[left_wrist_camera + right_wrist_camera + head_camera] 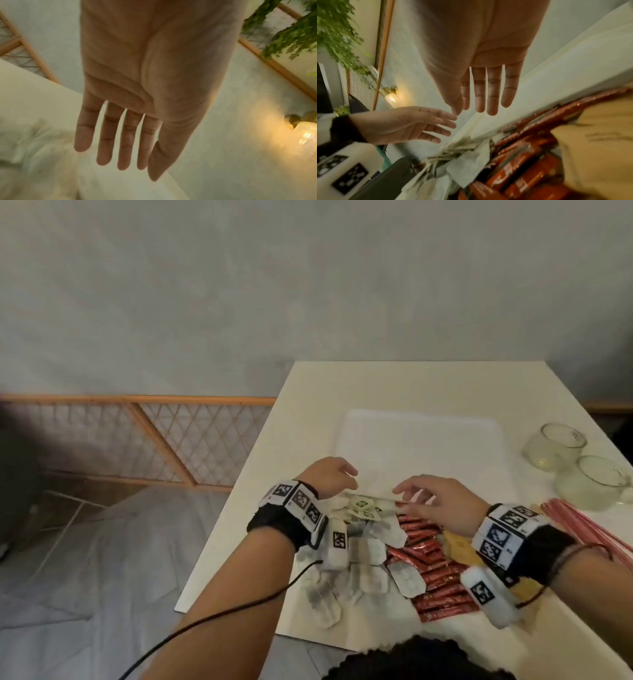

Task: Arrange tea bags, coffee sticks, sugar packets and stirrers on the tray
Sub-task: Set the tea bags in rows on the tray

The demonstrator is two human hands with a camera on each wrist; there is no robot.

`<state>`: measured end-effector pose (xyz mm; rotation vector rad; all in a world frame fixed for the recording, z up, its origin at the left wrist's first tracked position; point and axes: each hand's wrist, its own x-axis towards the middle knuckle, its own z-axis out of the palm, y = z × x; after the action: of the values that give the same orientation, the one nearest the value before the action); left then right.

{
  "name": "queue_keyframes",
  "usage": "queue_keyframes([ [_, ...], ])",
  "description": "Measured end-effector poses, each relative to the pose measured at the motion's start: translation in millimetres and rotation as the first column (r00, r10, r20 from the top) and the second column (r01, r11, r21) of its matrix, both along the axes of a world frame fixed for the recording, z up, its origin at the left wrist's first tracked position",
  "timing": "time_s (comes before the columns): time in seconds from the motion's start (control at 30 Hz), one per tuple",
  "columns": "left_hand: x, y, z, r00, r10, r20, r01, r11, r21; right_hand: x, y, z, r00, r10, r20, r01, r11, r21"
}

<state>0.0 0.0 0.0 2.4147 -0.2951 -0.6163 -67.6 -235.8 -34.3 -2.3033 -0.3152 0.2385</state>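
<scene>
A white tray (pixel 421 446) lies bare on the table, beyond both hands. In front of it is a heap of white tea bags (pixel 370 553) with green tags, then red coffee sticks (pixel 431 570), yellow sugar packets (pixel 459 546) and pink stirrers (pixel 589 525) at the right. My left hand (pixel 342 477) hovers over the tray's near left corner, and its fingers (pixel 120 148) are straight and hold nothing. My right hand (pixel 411 494) hovers above the tea bags (pixel 467 155) and coffee sticks (pixel 522 169); its fingers (pixel 481 97) are straight and empty too.
Two glass cups (pixel 555 446) (pixel 596 481) stand right of the tray, just behind the stirrers. The table's left edge (pixel 233 501) drops to a grey floor, with a wooden lattice fence (pixel 137 440) behind. A black cable hangs from my left wrist.
</scene>
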Motion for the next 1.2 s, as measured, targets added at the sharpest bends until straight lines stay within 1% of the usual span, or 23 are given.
queue_keyframes([
  [0.03, -1.1, -2.9, -1.8, 0.999, -0.040, -0.031, 0.042, 0.997, 0.058, 2.4, 5.4, -3.4, 1.000, 0.006, -0.011, -0.006, 1.000, 0.011],
  [0.1, -3.2, -6.9, -7.2, 0.988, -0.125, -0.088, 0.139, 0.975, 0.175, 4.9, 14.4, -6.0, 0.999, 0.024, -0.030, -0.026, 0.998, -0.052],
  [0.17, -6.0, -9.2, -15.8, 0.975, -0.192, -0.114, 0.215, 0.947, 0.239, 6.8, 22.0, -11.8, 0.997, 0.067, -0.035, -0.071, 0.989, -0.131],
  [0.2, -6.7, -9.5, -19.2, 0.973, -0.203, -0.110, 0.225, 0.943, 0.247, 6.7, 24.4, -12.3, 0.996, 0.075, -0.043, -0.081, 0.984, -0.161],
  [0.27, -9.0, -12.0, -24.8, 0.973, -0.222, -0.069, 0.232, 0.944, 0.236, 7.5, 26.3, -13.3, 0.995, 0.072, -0.066, -0.084, 0.977, -0.198],
  [0.37, -12.2, -18.6, -34.1, 0.973, -0.225, 0.045, 0.211, 0.954, 0.215, 7.5, 27.7, -16.2, 0.995, 0.050, -0.081, -0.065, 0.979, -0.194],
  [0.47, -9.8, -20.5, -41.1, 0.975, -0.176, 0.134, 0.153, 0.974, 0.167, 8.3, 29.4, -17.5, 0.997, 0.036, -0.069, -0.047, 0.984, -0.174],
  [0.6, -5.0, -18.8, -43.7, 0.986, -0.083, 0.147, 0.070, 0.993, 0.094, 14.1, 31.3, -26.0, 0.997, 0.006, -0.072, -0.018, 0.985, -0.169],
  [0.67, -4.3, -16.9, -43.6, 0.985, -0.080, 0.154, 0.070, 0.995, 0.069, 15.9, 31.5, -28.9, 0.997, 0.003, -0.071, -0.015, 0.985, -0.172],
  [0.77, -4.1, -12.6, -41.2, 0.977, -0.074, 0.201, 0.073, 0.997, 0.012, 15.5, 30.5, -29.4, 0.998, -0.023, -0.054, 0.015, 0.988, -0.153],
  [0.83, -3.5, -9.1, -37.9, 0.971, -0.060, 0.230, 0.071, 0.997, -0.038, 13.8, 29.3, -30.0, 0.997, -0.011, -0.071, -0.002, 0.982, -0.189],
  [0.93, -0.2, -6.4, -31.0, 0.980, -0.026, 0.196, 0.046, 0.994, -0.096, 13.8, 28.6, -35.3, 0.995, 0.054, -0.083, -0.077, 0.949, -0.305],
  [1.03, 4.5, -6.5, -27.3, 0.988, -0.012, 0.152, 0.024, 0.996, -0.082, 15.8, 29.4, -36.4, 0.992, 0.082, -0.097, -0.109, 0.943, -0.314],
  [1.1, 5.6, -6.7, -23.9, 0.991, -0.026, 0.130, 0.039, 0.994, -0.098, 16.3, 28.4, -31.5, 0.994, 0.071, -0.087, -0.092, 0.959, -0.267],
  [1.2, 4.7, -7.2, -20.3, 0.993, -0.050, 0.103, 0.061, 0.992, -0.108, 17.3, 19.0, -17.3, 0.996, 0.007, -0.090, -0.015, 0.996, -0.084],
])
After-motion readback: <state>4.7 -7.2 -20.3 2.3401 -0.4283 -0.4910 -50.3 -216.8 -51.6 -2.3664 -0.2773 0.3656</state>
